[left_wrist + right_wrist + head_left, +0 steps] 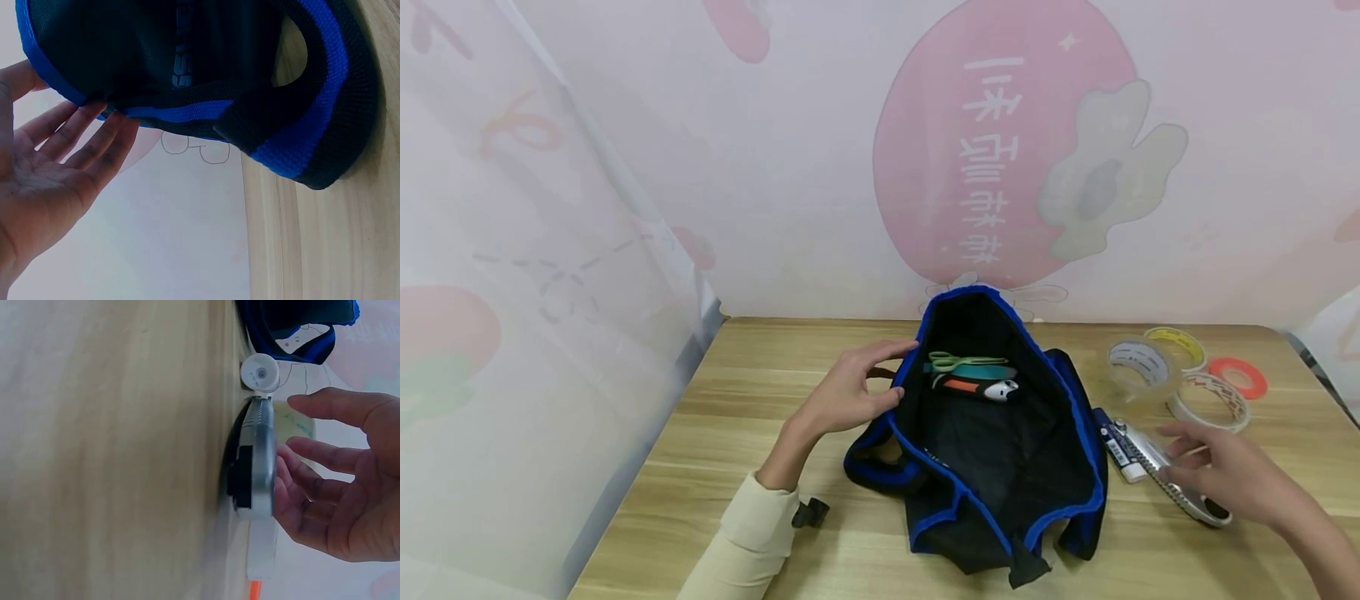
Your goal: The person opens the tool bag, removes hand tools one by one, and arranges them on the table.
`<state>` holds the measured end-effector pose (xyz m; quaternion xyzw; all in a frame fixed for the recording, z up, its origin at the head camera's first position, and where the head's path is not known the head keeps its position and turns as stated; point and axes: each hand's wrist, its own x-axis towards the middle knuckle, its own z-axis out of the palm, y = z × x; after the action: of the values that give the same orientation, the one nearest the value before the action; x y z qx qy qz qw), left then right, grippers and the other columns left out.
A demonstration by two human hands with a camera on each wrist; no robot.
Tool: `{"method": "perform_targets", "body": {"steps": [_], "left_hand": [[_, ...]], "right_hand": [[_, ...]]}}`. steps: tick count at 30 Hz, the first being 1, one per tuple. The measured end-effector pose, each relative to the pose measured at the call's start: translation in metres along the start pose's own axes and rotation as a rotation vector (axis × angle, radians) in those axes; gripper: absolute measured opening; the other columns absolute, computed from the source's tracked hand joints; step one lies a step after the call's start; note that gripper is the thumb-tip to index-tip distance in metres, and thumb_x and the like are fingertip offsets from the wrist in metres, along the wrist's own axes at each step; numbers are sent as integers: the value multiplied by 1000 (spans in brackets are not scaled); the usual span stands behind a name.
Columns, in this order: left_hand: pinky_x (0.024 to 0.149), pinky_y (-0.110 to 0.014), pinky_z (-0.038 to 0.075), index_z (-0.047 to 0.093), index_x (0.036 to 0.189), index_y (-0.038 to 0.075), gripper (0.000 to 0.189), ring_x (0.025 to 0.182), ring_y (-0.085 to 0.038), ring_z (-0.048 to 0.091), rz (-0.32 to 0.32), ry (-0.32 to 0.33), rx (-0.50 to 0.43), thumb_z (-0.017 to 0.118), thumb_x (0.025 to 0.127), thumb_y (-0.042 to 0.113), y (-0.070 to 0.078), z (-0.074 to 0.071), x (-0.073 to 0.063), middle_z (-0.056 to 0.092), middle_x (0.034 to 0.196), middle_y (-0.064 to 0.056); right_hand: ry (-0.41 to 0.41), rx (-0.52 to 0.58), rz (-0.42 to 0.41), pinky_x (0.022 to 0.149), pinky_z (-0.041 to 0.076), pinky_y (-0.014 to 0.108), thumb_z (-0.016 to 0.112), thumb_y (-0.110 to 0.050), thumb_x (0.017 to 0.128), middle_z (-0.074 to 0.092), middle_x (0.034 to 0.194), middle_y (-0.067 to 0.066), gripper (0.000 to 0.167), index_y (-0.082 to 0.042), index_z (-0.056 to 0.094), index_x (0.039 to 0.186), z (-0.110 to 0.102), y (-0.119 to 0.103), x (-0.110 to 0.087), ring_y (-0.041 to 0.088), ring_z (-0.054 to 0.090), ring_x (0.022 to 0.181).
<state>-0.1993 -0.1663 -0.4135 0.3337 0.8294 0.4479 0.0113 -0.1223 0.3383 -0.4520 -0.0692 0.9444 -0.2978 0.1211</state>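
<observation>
A black tool bag (977, 450) with blue trim stands on the table, its mouth spread wide. My left hand (853, 387) holds the bag's left rim, thumb and fingertips at the blue edging; the left wrist view shows this hand (56, 162) against the rim. Inside lie green-handled scissors (951, 362), a teal item (977, 372) and a tool with an orange, black and white handle (973, 387). My right hand (1232, 471) hovers over a silver utility knife (1187, 492), fingers loosely bent; in the right wrist view, contact with the knife (262, 469) is unclear.
Left of the knife lies a glue stick (1120, 450) with a dark blue cap. Behind are a clear tape roll (1168, 375), a yellow-cored roll (1189, 340), a white roll (1180, 410) and a red roll (1257, 385). A printed curtain (812, 167) hangs beyond the table.
</observation>
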Motion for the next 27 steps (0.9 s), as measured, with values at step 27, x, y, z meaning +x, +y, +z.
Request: {"method": "perform_targets", "body": {"steps": [27], "left_hand": [[110,-50,59,52,159,7,69,147,-36,56,42,-105,-41,70,93,-1,-6,-11,-7,55,162,-15]], "right_hand": [[55,-27,-31,73,63,38,77,-25,100,70,128,30,60,10,58,145,-7,-27,-3,37,70,107]]}}
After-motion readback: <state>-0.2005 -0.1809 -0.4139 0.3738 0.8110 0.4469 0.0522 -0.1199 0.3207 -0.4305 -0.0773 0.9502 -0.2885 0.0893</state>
